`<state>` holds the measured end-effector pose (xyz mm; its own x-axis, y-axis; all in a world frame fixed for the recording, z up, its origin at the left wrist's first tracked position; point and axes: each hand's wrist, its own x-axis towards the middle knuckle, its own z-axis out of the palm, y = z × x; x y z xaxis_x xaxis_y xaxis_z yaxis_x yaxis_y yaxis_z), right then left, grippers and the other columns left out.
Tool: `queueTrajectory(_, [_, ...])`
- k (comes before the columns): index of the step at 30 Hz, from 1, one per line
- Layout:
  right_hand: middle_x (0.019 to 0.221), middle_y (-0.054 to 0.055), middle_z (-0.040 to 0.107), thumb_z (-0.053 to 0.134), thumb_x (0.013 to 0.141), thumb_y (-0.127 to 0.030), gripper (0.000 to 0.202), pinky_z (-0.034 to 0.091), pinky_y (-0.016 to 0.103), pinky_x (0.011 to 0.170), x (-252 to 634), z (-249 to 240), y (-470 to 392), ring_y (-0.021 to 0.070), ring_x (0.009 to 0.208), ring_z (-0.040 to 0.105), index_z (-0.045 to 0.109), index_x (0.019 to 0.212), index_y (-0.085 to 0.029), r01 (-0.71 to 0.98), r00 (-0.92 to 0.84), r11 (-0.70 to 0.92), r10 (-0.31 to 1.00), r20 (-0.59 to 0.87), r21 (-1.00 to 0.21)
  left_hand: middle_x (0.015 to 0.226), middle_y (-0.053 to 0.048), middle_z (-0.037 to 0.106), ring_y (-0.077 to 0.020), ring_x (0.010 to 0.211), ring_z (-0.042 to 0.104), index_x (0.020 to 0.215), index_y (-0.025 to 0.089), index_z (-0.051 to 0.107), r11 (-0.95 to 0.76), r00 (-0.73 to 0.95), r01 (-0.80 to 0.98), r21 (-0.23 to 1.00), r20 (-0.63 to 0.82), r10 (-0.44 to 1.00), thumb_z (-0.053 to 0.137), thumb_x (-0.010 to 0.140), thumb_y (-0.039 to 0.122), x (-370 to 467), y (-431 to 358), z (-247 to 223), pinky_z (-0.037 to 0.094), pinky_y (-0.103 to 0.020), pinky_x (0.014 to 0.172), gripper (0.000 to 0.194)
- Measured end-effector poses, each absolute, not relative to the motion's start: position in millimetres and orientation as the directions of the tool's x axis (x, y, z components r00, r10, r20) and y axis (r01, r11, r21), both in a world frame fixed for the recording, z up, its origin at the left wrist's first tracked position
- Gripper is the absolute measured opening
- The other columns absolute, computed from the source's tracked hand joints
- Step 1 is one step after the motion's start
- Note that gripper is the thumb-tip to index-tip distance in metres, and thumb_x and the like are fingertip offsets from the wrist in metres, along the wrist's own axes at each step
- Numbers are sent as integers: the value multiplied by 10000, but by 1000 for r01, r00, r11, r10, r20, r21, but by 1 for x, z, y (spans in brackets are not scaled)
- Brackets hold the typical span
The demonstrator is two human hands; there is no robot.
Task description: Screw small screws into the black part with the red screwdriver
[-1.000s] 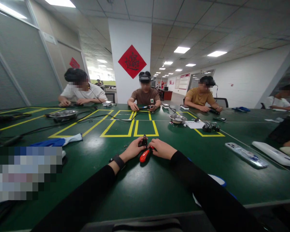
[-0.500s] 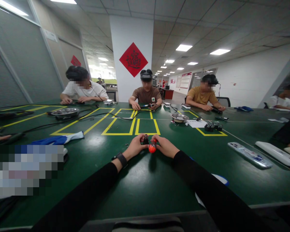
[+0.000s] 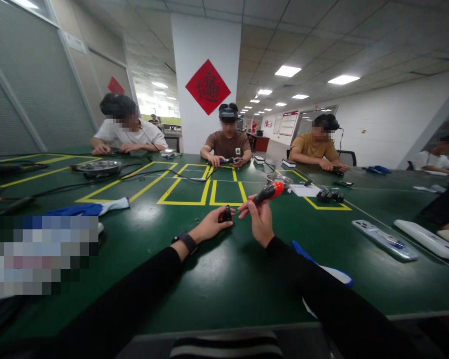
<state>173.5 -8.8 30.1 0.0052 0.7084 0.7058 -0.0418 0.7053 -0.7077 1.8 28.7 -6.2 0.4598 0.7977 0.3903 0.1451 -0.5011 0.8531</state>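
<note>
Pinching the red-and-black screwdriver point(image 3: 265, 194) low on its handle point(image 3: 275, 189), the right hand point(image 3: 262, 222) points it toward the small black part point(image 3: 227, 215) held in the left hand point(image 3: 210, 225) over the table point(image 3: 209, 299). Both look stiff and light; the glossy handle probably suits a dark-middle grasp.

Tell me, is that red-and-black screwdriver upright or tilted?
Tilted: the screwdriver slants in the right hand, red end high, other end down toward the left hand.

- one left hand point(image 3: 209, 224), one right hand point(image 3: 262, 223), the wearer's own
- one screwdriver point(image 3: 264, 193)
- one black part point(image 3: 226, 215)
- one wristband point(image 3: 187, 242)
- two black sleeves point(image 3: 127, 291) point(image 3: 318, 279)
- two metal bowls point(image 3: 99, 166) point(image 3: 285, 176)
- two red diamonds point(image 3: 208, 87) point(image 3: 115, 85)
- four people point(image 3: 136, 135) point(image 3: 225, 143) point(image 3: 312, 145) point(image 3: 437, 158) seated across
</note>
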Motion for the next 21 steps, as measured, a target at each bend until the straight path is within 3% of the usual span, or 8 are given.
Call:
queueTrajectory(9, [775, 6, 642, 454, 882, -322, 181, 494, 331, 729, 172, 27, -12, 135, 616, 612, 446, 1019, -204, 56, -62, 740, 673, 737, -671, 1055, -78, 624, -195, 979, 571, 1099, 121, 545, -518, 478, 144, 843, 399, 783, 647, 733, 218, 2, 31, -7, 417, -355, 918, 392])
queueTrajectory(21, [792, 19, 648, 447, 878, -353, 209, 502, 344, 725, 171, 28, -14, 152, 641, 622, 437, 1027, -206, 61, -73, 717, 697, 713, -695, 1032, -76, 628, -189, 938, 584, 1076, 125, 569, -494, 476, 122, 861, 386, 790, 660, 719, 220, 1, 30, -5, 428, -347, 892, 381])
